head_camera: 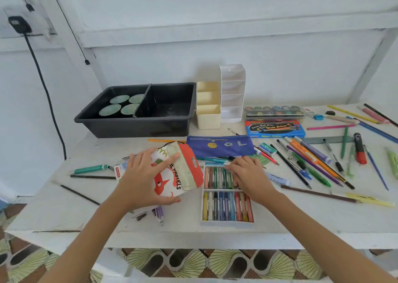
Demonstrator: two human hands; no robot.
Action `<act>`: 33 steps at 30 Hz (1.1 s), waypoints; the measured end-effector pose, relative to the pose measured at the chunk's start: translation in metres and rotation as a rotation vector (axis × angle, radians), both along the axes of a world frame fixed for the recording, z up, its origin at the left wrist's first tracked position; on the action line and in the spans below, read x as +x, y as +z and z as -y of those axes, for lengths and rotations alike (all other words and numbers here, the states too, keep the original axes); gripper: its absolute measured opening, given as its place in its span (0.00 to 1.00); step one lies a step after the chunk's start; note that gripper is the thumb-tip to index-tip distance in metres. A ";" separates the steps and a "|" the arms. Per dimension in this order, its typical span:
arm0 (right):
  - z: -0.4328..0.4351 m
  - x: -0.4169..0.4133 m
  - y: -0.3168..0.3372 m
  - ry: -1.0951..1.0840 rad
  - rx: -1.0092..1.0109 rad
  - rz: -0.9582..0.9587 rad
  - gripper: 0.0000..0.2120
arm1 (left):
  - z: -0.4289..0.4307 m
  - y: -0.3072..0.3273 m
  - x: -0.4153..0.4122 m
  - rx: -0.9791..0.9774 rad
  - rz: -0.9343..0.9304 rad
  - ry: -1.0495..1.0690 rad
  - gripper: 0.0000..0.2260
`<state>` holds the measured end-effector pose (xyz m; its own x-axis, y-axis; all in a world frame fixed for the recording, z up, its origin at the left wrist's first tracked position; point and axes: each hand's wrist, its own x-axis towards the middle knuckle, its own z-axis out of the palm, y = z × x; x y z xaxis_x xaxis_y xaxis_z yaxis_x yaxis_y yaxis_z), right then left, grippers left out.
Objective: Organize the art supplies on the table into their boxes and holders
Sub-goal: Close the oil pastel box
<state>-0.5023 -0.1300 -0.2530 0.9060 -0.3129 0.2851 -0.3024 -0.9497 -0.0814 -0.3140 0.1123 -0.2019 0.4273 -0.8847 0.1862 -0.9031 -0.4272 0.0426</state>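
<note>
Two rows of oil pastels [228, 205] lie uncovered in their white pastel tray [228, 222], close to the front edge of the desk [301, 224], in the head camera's view. The left hand [140, 179] grips the red-and-white pastel box [185, 175], fingers and thumb wrapped round its sides, holding it tilted just left of the tray. The right hand [249, 177] lays relaxed fingers across the upper row, grasping nothing.

The likely next step, sliding the tray into the box, carries the main risk. A crooked entry could snag the tray on the box's taped, worn-looking flap, tip it and send pastels rolling toward the desk edge and the patterned floor below. A hard press from the right hand could snap or smear the sticks.

Behind, the black bin [150, 125], the cream holder [208, 116] and the white holder [232, 93] stand along the wall. Loose pens and pencils [312, 162] crowd the right side, beside the blue pencil case [219, 146], and a careless sweep of the forearm could scatter them.
</note>
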 end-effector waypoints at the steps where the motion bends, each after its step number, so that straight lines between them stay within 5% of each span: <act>1: -0.001 0.000 -0.002 -0.016 -0.038 0.022 0.13 | -0.003 -0.001 0.002 0.023 -0.013 0.007 0.46; 6: -0.008 -0.015 -0.015 -0.140 -0.222 0.132 0.06 | -0.014 -0.006 0.007 0.072 -0.054 0.031 0.44; 8: -0.016 -0.028 -0.017 -0.192 -0.283 0.126 0.14 | -0.019 -0.006 0.009 0.088 -0.074 0.038 0.44; 17: -0.057 -0.047 -0.003 -0.600 -0.066 -0.019 0.16 | -0.028 -0.005 0.019 0.169 -0.174 0.014 0.48; 20: -0.046 -0.046 0.018 -0.204 -0.040 -0.121 0.28 | -0.029 -0.001 0.020 0.251 -0.219 0.007 0.48; 23: -0.030 -0.041 0.042 0.286 0.288 -0.448 0.45 | -0.030 0.001 0.020 0.315 -0.255 -0.025 0.45; 26: -0.026 -0.030 0.040 0.400 0.225 -0.574 0.56 | -0.029 0.002 0.016 0.395 -0.269 -0.040 0.44; 33: -0.027 -0.014 0.046 0.459 0.242 -0.533 0.51 | -0.026 0.004 0.008 0.458 -0.306 -0.075 0.42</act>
<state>-0.5168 -0.1029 -0.2069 0.9570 0.1318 -0.2586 0.0631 -0.9641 -0.2577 -0.3057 0.1385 -0.1976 0.3346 -0.8761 -0.3472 -0.9073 -0.3990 0.1326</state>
